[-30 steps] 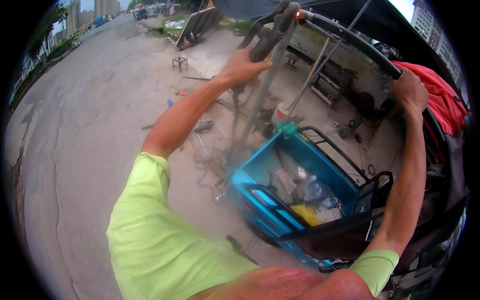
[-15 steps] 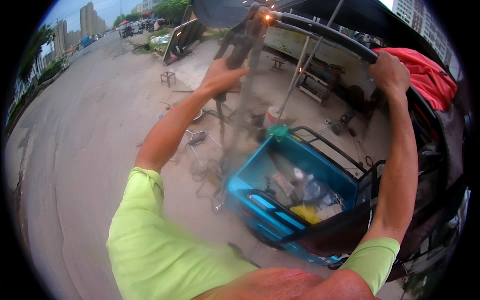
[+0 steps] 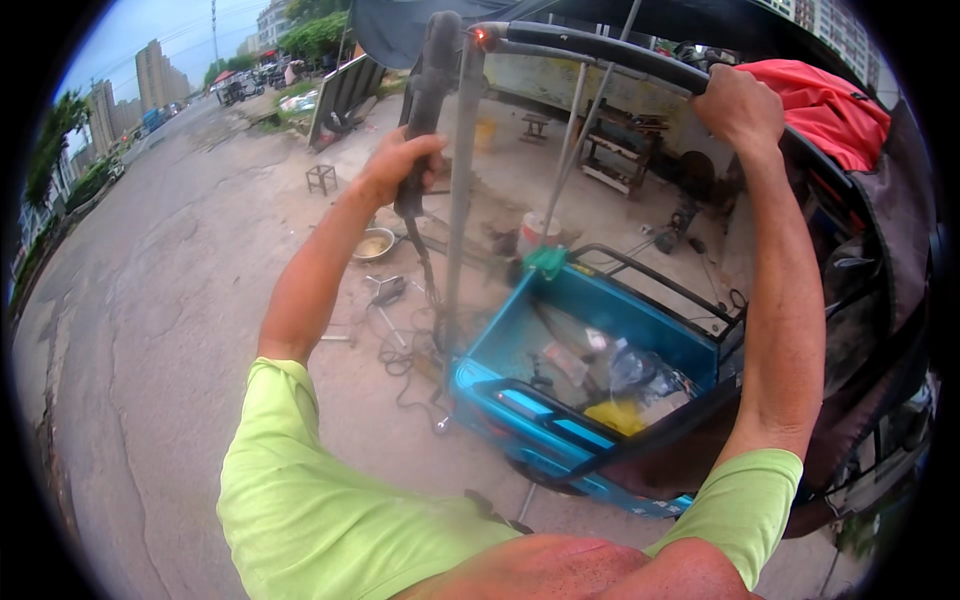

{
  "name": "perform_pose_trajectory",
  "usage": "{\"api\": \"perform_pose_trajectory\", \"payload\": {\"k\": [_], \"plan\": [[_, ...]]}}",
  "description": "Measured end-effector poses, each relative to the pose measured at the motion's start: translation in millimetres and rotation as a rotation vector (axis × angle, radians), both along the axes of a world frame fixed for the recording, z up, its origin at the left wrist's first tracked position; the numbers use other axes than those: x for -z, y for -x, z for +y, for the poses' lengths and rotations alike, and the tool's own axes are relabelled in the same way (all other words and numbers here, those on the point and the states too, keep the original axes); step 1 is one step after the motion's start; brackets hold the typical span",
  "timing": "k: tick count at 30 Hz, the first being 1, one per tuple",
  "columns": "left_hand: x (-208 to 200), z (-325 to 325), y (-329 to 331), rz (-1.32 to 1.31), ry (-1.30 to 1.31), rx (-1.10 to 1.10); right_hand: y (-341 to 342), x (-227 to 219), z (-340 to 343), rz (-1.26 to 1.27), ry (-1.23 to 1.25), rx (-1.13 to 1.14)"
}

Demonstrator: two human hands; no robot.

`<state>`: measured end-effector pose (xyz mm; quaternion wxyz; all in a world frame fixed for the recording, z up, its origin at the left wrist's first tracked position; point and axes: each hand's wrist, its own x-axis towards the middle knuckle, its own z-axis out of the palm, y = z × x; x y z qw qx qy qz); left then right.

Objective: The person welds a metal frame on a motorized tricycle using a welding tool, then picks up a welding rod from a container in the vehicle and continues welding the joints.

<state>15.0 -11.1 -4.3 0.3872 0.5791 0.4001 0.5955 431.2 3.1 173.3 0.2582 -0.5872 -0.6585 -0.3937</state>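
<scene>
At a grey post's (image 3: 463, 150) top, a glowing spot (image 3: 480, 36)
The left hand (image 3: 405, 162) grips a dark tool (image 3: 437, 70) low down; the right hand (image 3: 742, 105) clasps the curved black bar (image 3: 605, 45) ending there, likely stiff, best held far from the glow; tool contact is unclear.

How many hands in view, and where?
2: left grip around the dark tool; right grip on the black curved bar. Some fingers are hidden; distant background is too small to check.
</scene>
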Motion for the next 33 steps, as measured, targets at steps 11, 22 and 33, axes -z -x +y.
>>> {"api": "perform_pose_trajectory", "payload": {"k": [11,22,33], "plan": [[4.5,5.2,-14.6,0.695,-0.231,-0.799,-7.6,2.7,17.6,-0.045,-0.042,0.028],[16.4,16.0,-4.6,0.287,-0.189,-0.384,-1.2,0.3,5.3,-0.017,-0.004,0.009],[13.9,9.3,3.7,0.330,-0.124,-0.373,6.9,-0.2,-4.9,0.001,0.027,0.044]]}}
